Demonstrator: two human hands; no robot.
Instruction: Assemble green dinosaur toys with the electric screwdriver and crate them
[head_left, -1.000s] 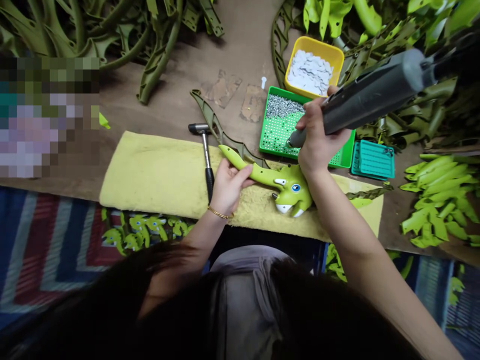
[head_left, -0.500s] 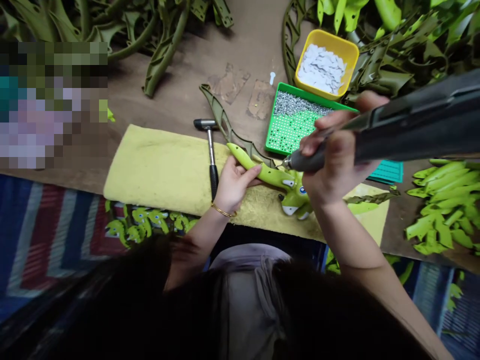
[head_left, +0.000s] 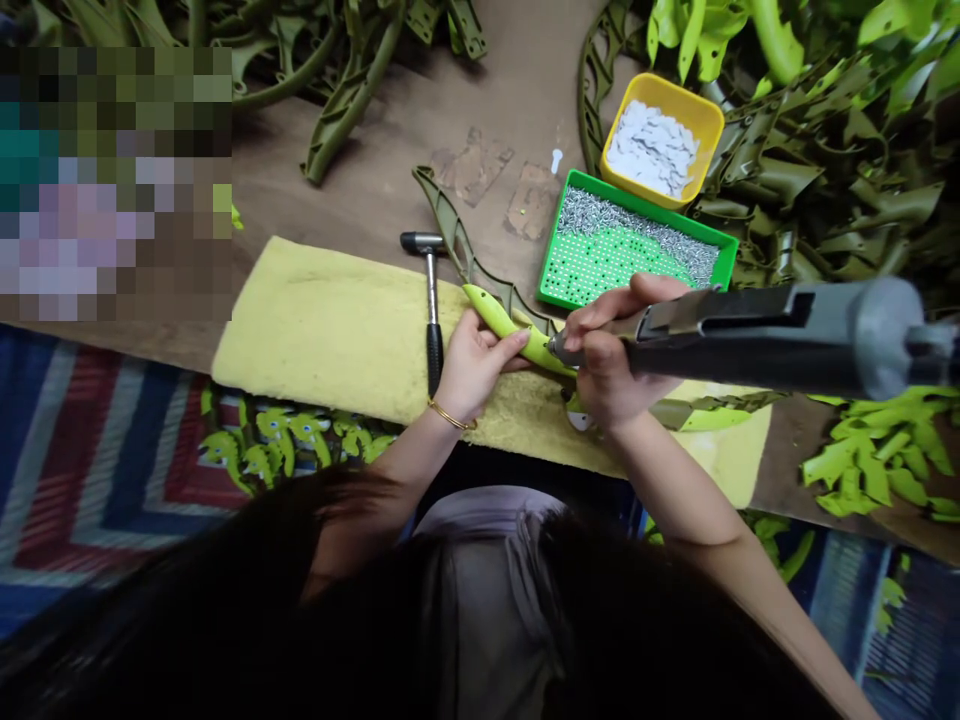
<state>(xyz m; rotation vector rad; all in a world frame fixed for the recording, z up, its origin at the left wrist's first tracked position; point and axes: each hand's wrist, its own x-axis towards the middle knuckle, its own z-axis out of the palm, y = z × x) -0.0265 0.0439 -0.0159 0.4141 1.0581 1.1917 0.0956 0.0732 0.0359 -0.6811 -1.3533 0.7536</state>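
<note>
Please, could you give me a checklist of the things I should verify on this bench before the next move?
1. Left hand holds the green toy piece: ok, thumb on top of it.
2. Right hand grips the power driver: ok, fingers wrapped around its front end.
3. Driver tip is at the toy piece: ok, just beyond the left thumb.
4. Tip is seated in a screw: cannot tell, too small.
5. Hammer is away from the tip: ok, on the left hand's far side.
6. Screws are in the green tray: ok.
</note>
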